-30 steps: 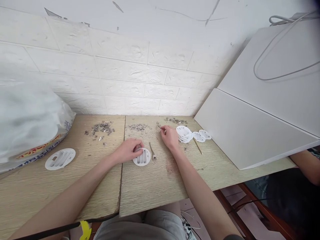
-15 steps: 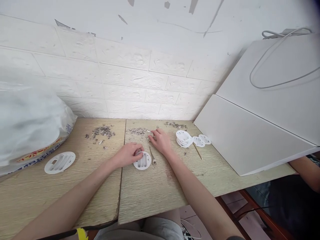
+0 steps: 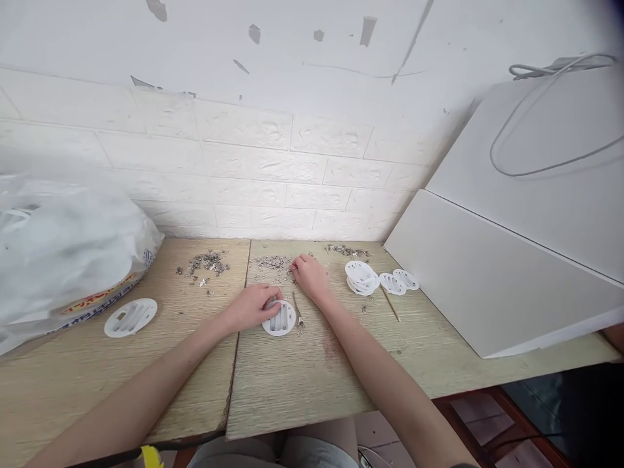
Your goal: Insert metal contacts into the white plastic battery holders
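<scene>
My left hand (image 3: 252, 307) has its fingers closed on the upper left rim of a round white plastic disc (image 3: 279, 319) with slots, which lies on the table. My right hand (image 3: 311, 277) is at the right edge of a pile of small metal pieces (image 3: 273, 262), its fingertips pinched together; whatever is between them is too small to make out. A thin tool (image 3: 298, 309) with a metal piece at its near end lies between the disc and my right forearm.
Further metal piles lie at the left (image 3: 208, 262) and the back (image 3: 347, 250). White discs are stacked (image 3: 361, 277) on the right beside a thin stick (image 3: 391, 305). Another disc (image 3: 130, 318) sits near a plastic bag (image 3: 73, 260). A white panel (image 3: 507, 273) bounds the right side.
My right hand's fingers have drawn together at the pile. My left hand stays on the disc. The view has shifted slightly, and the other person's arm at the right edge is now mostly out of view.
</scene>
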A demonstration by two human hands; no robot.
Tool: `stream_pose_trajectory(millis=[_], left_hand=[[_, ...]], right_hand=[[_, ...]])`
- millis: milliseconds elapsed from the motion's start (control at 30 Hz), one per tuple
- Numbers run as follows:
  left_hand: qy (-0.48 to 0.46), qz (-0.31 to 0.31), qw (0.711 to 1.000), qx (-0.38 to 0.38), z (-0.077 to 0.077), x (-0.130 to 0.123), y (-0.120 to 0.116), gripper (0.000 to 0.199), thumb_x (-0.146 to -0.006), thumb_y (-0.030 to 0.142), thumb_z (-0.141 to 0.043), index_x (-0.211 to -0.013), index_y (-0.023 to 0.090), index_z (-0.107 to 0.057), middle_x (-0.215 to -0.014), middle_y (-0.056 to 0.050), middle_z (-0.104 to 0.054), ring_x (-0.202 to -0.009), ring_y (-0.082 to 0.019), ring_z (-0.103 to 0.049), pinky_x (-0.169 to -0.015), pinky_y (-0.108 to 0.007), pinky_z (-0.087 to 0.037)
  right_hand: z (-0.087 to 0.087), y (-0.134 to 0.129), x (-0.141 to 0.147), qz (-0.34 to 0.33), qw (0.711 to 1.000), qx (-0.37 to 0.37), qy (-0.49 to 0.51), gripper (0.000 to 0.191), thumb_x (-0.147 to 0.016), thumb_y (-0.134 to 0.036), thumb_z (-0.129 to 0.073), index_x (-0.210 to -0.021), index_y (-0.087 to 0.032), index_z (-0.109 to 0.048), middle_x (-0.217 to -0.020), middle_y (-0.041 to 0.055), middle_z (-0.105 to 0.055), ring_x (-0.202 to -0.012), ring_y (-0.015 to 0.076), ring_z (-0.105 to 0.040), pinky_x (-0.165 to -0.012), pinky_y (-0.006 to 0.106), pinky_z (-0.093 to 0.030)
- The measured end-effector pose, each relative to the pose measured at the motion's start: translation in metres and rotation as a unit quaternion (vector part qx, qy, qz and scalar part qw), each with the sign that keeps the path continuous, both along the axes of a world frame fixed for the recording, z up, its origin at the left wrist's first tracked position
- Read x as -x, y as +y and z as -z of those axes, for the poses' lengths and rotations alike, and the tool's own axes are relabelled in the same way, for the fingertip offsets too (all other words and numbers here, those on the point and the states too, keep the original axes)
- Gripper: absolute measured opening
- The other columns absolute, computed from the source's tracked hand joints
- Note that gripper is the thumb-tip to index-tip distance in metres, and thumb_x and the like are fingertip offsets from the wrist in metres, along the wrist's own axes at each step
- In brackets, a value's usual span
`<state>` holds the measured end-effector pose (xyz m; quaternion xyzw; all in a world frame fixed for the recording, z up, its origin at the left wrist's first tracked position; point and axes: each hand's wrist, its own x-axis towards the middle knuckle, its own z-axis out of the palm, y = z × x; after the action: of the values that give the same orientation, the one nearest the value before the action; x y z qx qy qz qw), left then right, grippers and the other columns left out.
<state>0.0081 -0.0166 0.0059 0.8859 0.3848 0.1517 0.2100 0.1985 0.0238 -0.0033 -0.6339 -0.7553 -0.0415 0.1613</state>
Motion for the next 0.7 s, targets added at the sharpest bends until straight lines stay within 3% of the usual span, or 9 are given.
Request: stream_pose_trajectory(millis=[267,467,700], left_hand=[[0.005,-0.008,1.000,-0.004,-0.0004,-0.0034,-0.0009,0.023,-0.086,0.035,-0.045,-0.092,0.021,-0.063,-0.068,0.000,-0.055,-0.065,-0.016,-0.051,-0.062,-0.027,-0.034],[0.015,-0.028,0.999,-0.016,-0.0023,-0.0063,-0.0040,0.022,-0.086,0.034,-0.046,-0.090,0.020,-0.063,-0.070,0.000,-0.056,-0.066,-0.016,-0.051,-0.063,-0.026,-0.034],[0.016,-0.038,0.999,-0.017,-0.0005,-0.0070,-0.0039,0.022,-0.087,0.034,-0.047,-0.090,0.020,-0.063,-0.069,0.000,-0.056,-0.066,-0.016,-0.051,-0.062,-0.026,-0.033]], right_hand=[[-0.0014,-0.0040,-0.0040,-0.005,1.000,0.003,0.018,0.034,-0.096,-0.042,-0.045,-0.102,-0.018,-0.067,-0.105,0.0106,-0.064,-0.096,0.0208,-0.060,-0.070,0.028,-0.042],[-0.0028,-0.0070,-0.0058,-0.021,1.000,0.008,0.012,0.029,-0.097,-0.024,-0.041,-0.109,-0.020,-0.066,-0.108,0.0099,-0.062,-0.098,0.0199,-0.058,-0.071,0.028,-0.041],[-0.0013,-0.0045,-0.0064,-0.017,1.000,0.014,0.016,0.029,-0.096,-0.017,-0.039,-0.108,-0.018,-0.065,-0.110,0.0096,-0.063,-0.096,0.0188,-0.059,-0.070,0.028,-0.040]])
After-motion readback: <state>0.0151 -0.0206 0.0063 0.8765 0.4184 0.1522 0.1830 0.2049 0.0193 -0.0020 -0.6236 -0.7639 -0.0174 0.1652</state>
